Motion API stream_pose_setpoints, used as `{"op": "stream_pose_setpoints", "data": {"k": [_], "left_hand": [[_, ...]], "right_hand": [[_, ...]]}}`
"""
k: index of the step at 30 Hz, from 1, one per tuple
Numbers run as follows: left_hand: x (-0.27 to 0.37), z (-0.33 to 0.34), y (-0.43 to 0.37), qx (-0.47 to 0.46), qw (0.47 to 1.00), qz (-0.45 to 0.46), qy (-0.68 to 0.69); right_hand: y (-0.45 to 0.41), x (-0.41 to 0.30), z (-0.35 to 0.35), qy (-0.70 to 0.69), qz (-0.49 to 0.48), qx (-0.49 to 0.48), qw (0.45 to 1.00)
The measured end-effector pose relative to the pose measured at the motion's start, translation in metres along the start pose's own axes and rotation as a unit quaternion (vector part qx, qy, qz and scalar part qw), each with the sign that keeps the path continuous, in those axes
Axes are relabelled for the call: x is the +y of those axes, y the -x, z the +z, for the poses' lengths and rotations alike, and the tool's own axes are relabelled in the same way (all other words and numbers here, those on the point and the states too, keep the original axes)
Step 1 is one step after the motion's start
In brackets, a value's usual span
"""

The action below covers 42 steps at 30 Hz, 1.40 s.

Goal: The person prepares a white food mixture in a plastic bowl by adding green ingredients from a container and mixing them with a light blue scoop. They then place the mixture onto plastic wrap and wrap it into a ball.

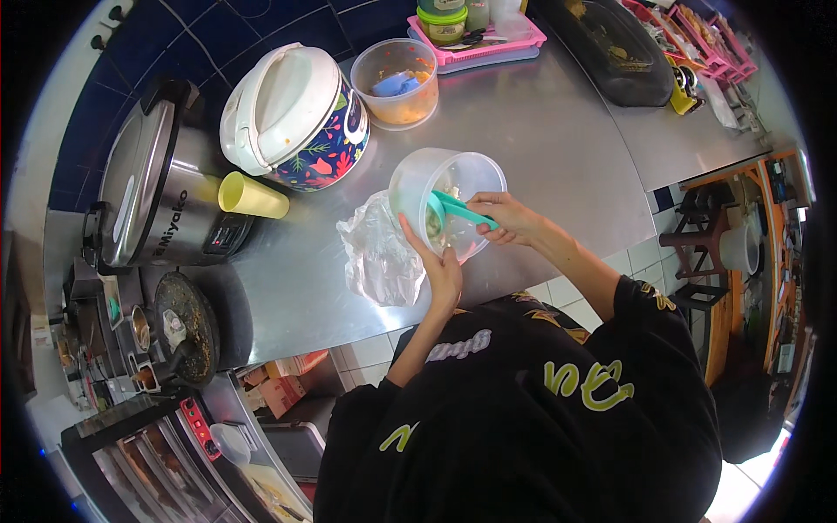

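Observation:
My left hand grips the near left side of a clear round plastic container, which is tipped on its side with its mouth towards the right. In my right hand is the handle of a teal plastic scoop, its head inside the container. Pale food bits cling to the container's inner wall; what lies in the scoop is hard to make out. A crumpled clear plastic bag lies on the steel counter, beside and partly behind the container.
A Miyako rice cooker, a yellow cup and a floral-patterned food warmer stand left. Behind are a tub with food remains and a pink tray. A black pan or lid lies back right. A wok is lower left.

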<state>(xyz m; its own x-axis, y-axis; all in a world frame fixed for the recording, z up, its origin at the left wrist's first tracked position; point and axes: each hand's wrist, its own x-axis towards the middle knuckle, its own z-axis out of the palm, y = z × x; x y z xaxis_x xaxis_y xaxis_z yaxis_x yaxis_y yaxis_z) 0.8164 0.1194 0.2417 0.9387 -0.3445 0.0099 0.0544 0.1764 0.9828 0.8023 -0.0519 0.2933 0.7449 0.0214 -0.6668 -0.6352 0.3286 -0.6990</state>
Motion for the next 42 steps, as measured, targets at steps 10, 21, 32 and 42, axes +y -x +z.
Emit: {"op": "stream_pose_setpoints", "data": {"k": [10,21,32,42], "left_hand": [[0.019,-0.002,-0.001,0.019,0.966,-0.115,0.231],[0.025,-0.004,-0.006,-0.006,0.979,-0.120,0.167],[0.007,0.003,-0.006,-0.074,0.997,0.008,0.001],[0.024,0.001,-0.004,0.024,0.982,-0.088,0.168]], "right_hand": [[0.018,0.008,0.021,0.302,-0.333,0.245,0.859],[0.027,-0.015,0.009,0.733,-0.362,0.154,0.555],[-0.011,-0.015,-0.032,0.596,-0.360,0.110,0.709],[-0.004,-0.027,0.007,0.115,0.029,0.023,0.993]]}}
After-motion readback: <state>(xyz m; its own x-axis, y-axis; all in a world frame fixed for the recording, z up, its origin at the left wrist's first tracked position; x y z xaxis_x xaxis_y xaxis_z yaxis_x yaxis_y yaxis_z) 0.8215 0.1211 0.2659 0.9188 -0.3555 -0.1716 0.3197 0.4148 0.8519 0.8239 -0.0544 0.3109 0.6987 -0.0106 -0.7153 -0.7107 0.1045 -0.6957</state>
